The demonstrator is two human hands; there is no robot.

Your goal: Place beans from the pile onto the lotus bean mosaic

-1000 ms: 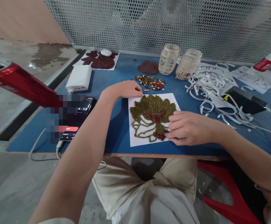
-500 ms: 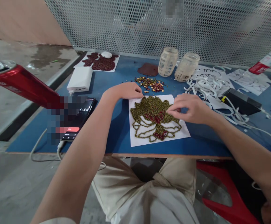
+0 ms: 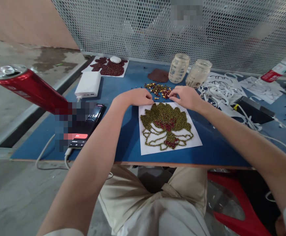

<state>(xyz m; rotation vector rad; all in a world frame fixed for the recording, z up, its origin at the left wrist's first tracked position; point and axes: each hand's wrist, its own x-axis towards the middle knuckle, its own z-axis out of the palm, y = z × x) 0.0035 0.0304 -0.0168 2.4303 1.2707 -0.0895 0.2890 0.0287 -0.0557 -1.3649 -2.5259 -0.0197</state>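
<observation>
A loose, low heap of mixed green, dark red and yellow beans [image 3: 157, 89] lay on the blue tabletop [image 3: 123, 144], its long axis running side to side and its right end slanting a little towards the person. The bare right hand [image 3: 186, 97] was the nearer one, its fingertips at that right end, so the heap stretched away leftward from the grip. Its thumb and forefinger were drawn almost together in a narrow pinch; at this distance it could not fairly be told whether a bean sat between them. The bare left hand [image 3: 141, 97] lay at the far left edge of a white rectangular paper sheet [image 3: 145, 149], its fingers curled loosely under and their tips hidden, so whether they pressed on the paper could not be told. The sheet lay flat on the near side of both hands, slightly turned, bearing a flower-shaped pattern of green and dark red beans [image 3: 166, 123] with some white petals left bare below. From the right hand, the pattern was towards the person and to the left. Beyond the heap stood two cloudy, clear-walled jars [image 3: 179, 68] [image 3: 198, 74], beside a flat reddish-brown patch [image 3: 158, 75].
</observation>
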